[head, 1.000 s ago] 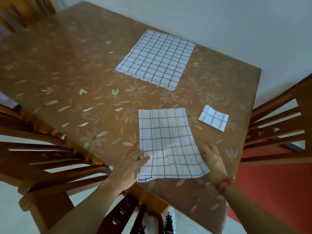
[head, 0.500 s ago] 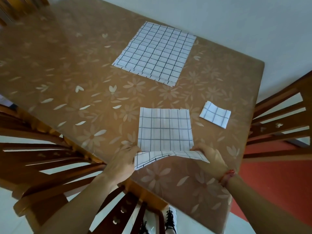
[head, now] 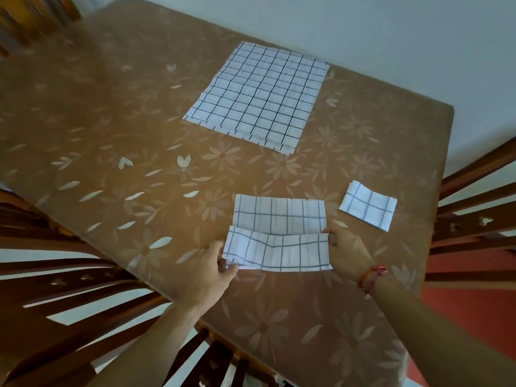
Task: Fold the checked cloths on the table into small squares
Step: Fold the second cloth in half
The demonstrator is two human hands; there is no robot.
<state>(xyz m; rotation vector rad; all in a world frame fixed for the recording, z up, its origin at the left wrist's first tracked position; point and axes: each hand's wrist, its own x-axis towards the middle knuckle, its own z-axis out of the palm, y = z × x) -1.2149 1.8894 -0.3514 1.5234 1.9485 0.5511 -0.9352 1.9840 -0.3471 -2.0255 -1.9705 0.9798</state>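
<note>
Half-folded checked cloth (head: 279, 215) looks light and limp
The left hand (head: 205, 272) and right hand (head: 347, 254) pinch its lifted corners; likely the best hold

The near edge of the cloth (head: 279, 213) has come farther forward (deeper fold).

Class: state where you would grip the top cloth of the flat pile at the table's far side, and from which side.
Probably its near corners, reaching from the person's side: the pile lies flat, and only its near edge shows the layers staggered, so one sheet can be pinched off there.
</note>
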